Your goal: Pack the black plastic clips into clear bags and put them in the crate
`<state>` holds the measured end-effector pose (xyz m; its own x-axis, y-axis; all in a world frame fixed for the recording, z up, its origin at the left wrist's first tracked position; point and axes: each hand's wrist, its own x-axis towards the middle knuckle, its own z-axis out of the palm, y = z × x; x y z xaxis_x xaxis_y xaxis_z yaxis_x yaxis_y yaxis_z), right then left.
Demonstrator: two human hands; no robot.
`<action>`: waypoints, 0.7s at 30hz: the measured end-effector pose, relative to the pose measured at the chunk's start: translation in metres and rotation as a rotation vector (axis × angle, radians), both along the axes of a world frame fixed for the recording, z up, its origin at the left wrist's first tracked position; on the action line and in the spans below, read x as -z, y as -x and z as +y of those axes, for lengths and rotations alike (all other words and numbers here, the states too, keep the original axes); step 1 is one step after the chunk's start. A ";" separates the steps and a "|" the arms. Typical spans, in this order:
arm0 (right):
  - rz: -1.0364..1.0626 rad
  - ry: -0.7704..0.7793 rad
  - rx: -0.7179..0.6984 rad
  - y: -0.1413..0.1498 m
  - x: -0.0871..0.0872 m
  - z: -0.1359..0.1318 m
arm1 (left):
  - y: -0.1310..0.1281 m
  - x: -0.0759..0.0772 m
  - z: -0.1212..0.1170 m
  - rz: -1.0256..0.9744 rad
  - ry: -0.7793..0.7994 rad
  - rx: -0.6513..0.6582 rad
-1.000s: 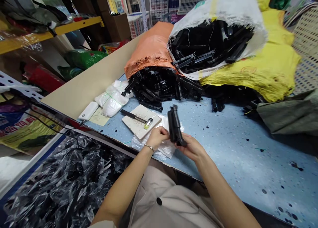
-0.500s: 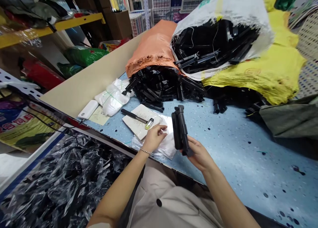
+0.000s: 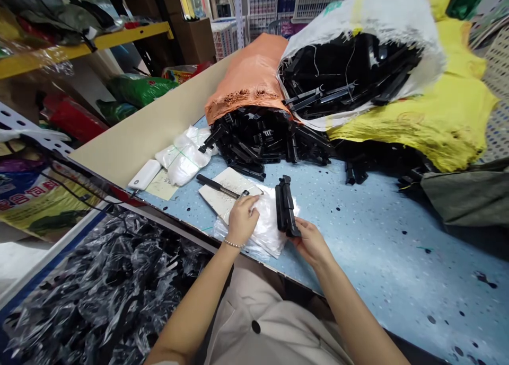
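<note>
My right hand [image 3: 312, 241] grips the lower end of a black plastic part [image 3: 285, 203], which stands tilted over the right side of a stack of clear plastic bags [image 3: 267, 222]. My left hand [image 3: 243, 217] is over the left part of that stack, index finger stretched toward the bags and thumb apart, holding nothing that I can see. Under its fingers is the head end of a hammer with a black handle [image 3: 214, 184], mostly covered by the hand. The hammer lies on a pale square slab [image 3: 210, 198].
Black plastic parts [image 3: 242, 142] spill from an orange sack [image 3: 250, 71]; white [image 3: 421, 23] and yellow [image 3: 449, 121] sacks lie beside it. Bundled bags [image 3: 183, 161] and a white device [image 3: 145, 175] sit at left. Below the table edge are bagged black parts [image 3: 107, 285].
My left hand has moved forward and left onto the bags, covering the hammer's head. My right hand has shifted slightly left, still holding the black part. The camera view has shifted a little.
</note>
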<state>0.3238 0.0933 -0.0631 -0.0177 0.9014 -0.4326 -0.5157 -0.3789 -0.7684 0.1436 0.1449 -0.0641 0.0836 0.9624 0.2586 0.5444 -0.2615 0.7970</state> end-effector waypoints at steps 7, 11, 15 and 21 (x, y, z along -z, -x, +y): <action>0.223 0.101 -0.214 -0.025 -0.017 -0.033 | 0.003 -0.002 0.011 -0.076 0.034 0.133; 0.397 0.262 -0.411 -0.031 0.006 -0.044 | 0.012 -0.006 0.012 0.009 -0.045 0.309; 0.417 0.243 -0.332 -0.023 0.020 -0.037 | 0.004 -0.022 -0.015 0.101 -0.136 0.549; -0.300 -0.056 -0.035 -0.010 -0.002 -0.042 | -0.018 -0.054 -0.073 0.145 -0.064 0.776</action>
<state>0.3336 0.0510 -0.0614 0.0724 0.9249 -0.3731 -0.2498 -0.3454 -0.9046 0.1617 0.0714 -0.0097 0.7617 0.5991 0.2468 0.2854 -0.6522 0.7023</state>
